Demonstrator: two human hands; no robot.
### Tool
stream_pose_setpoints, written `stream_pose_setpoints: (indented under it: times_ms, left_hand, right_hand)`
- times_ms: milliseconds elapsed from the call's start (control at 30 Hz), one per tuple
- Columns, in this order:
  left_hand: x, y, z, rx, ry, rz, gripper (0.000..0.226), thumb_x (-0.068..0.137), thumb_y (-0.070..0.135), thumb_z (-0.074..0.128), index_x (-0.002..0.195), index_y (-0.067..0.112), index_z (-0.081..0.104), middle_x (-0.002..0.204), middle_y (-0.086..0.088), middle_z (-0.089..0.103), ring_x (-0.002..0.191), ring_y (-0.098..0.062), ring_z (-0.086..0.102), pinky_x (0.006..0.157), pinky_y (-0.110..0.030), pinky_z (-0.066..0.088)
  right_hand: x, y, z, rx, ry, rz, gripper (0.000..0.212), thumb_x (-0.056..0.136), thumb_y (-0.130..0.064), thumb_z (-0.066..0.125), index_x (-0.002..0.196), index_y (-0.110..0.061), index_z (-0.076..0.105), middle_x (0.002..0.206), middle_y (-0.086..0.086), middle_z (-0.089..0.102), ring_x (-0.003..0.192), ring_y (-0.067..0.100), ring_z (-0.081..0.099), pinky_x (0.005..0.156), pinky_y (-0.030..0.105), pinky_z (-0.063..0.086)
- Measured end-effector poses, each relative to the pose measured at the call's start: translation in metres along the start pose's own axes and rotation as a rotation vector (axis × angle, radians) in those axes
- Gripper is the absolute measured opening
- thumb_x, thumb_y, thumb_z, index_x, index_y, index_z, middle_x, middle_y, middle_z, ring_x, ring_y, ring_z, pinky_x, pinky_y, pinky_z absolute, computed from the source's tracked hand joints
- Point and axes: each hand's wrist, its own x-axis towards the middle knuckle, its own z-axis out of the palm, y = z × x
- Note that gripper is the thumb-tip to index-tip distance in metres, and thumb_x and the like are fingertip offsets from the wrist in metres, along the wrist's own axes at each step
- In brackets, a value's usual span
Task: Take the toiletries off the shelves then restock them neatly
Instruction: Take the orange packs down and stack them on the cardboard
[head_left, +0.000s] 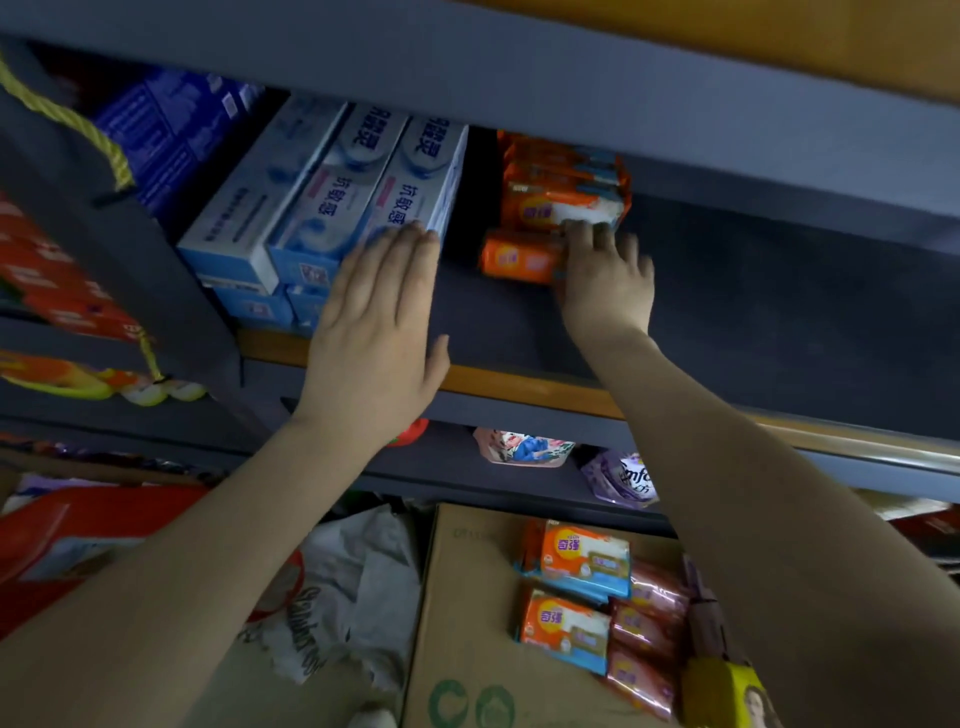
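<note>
Soap pack (519, 258) in right hand (605, 280) grip; flat left hand (376, 317) against toothpaste boxes (332, 208).

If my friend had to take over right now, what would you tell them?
Left hand: flat and open, fingers against the blue toothpaste boxes on the shelf.
Right hand: fingers on a single orange soap pack, in front of the orange soap stack.
Done: toothpaste and some soap are on the shelf.
Left: more orange soap packs and pink packs lie on the cardboard box below, waiting to go up.
</note>
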Motion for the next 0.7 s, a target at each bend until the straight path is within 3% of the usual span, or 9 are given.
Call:
stream_pose_setpoints:
  times_ms: [67, 167, 267, 300, 433, 533, 633, 700]
  left_hand:
    - [0.001, 0.003, -0.005, -0.024, -0.019, -0.028, 0.073, 0.080, 0.023, 0.059, 0.140, -0.005, 0.027, 0.140, -0.023, 0.041, 0.134, -0.036, 0.032, 0.113, -0.043, 0.021]
    - [0.001, 0.008, -0.012, -0.085, -0.027, -0.025, 0.071, 0.082, 0.025, 0.058, 0.140, -0.004, 0.027, 0.143, -0.021, 0.038, 0.138, -0.033, 0.026, 0.113, -0.041, 0.022]
    - [-0.001, 0.021, -0.017, -0.198, -0.030, 0.001, 0.070, 0.083, 0.031, 0.059, 0.138, -0.004, 0.032, 0.139, -0.022, 0.043, 0.130, -0.035, 0.038, 0.108, -0.037, 0.025]
    - [-0.002, 0.026, -0.019, -0.241, -0.031, -0.005, 0.069, 0.085, 0.036, 0.055, 0.138, -0.003, 0.033, 0.137, -0.021, 0.045, 0.128, -0.034, 0.042, 0.106, -0.033, 0.026]
    - [-0.003, 0.048, -0.035, -0.592, 0.000, -0.111, 0.059, 0.085, 0.042, 0.052, 0.130, 0.004, 0.045, 0.122, -0.012, 0.056, 0.111, -0.015, 0.046, 0.091, -0.010, 0.029]
    - [-0.005, 0.064, -0.045, -0.728, 0.055, -0.114, 0.054, 0.081, 0.037, 0.059, 0.123, 0.002, 0.051, 0.111, 0.004, 0.051, 0.101, -0.001, 0.047, 0.084, 0.004, 0.028]
    - [-0.010, 0.072, -0.044, -0.822, -0.011, -0.184, 0.058, 0.078, 0.046, 0.058, 0.124, 0.011, 0.050, 0.113, 0.007, 0.053, 0.099, 0.003, 0.047, 0.081, 0.000, 0.035]
    - [-0.015, 0.075, -0.037, -0.825, -0.073, -0.230, 0.060, 0.077, 0.050, 0.058, 0.126, 0.015, 0.048, 0.114, 0.001, 0.056, 0.103, -0.010, 0.053, 0.082, -0.012, 0.040]
  right_hand:
    - [-0.006, 0.007, -0.003, 0.106, -0.038, -0.025, 0.049, 0.092, -0.012, 0.051, 0.138, -0.014, 0.034, 0.138, 0.012, 0.042, 0.116, 0.036, 0.046, 0.085, 0.044, 0.044]
    - [-0.023, 0.018, -0.017, 0.438, 0.017, -0.051, 0.045, 0.087, -0.021, 0.062, 0.128, -0.009, 0.048, 0.127, 0.012, 0.052, 0.109, 0.034, 0.053, 0.085, 0.037, 0.046]
    - [-0.048, 0.033, -0.040, 0.806, -0.041, -0.069, 0.039, 0.081, -0.014, 0.070, 0.117, -0.009, 0.055, 0.111, 0.005, 0.052, 0.097, 0.015, 0.053, 0.078, 0.007, 0.039]
    - [-0.057, 0.037, -0.048, 0.920, -0.120, -0.063, 0.037, 0.080, -0.011, 0.071, 0.114, -0.014, 0.055, 0.107, 0.002, 0.051, 0.093, 0.008, 0.051, 0.077, 0.005, 0.037]
    - [-0.083, 0.051, -0.078, 1.321, -0.436, -0.054, 0.034, 0.076, -0.007, 0.070, 0.101, -0.026, 0.056, 0.095, -0.008, 0.062, 0.084, -0.003, 0.060, 0.077, 0.015, 0.049]
    - [-0.094, 0.057, -0.087, 1.448, -0.477, -0.024, 0.034, 0.070, -0.014, 0.068, 0.102, -0.020, 0.056, 0.094, -0.005, 0.063, 0.084, 0.000, 0.063, 0.075, 0.017, 0.051]
    - [-0.105, 0.067, -0.092, 1.457, -0.446, 0.058, 0.035, 0.071, -0.011, 0.071, 0.102, -0.019, 0.056, 0.097, -0.002, 0.063, 0.086, 0.002, 0.064, 0.073, 0.019, 0.052]
    - [-0.113, 0.075, -0.096, 1.340, -0.382, 0.063, 0.034, 0.073, -0.009, 0.075, 0.096, -0.025, 0.056, 0.095, -0.006, 0.062, 0.084, 0.000, 0.063, 0.072, 0.017, 0.052]
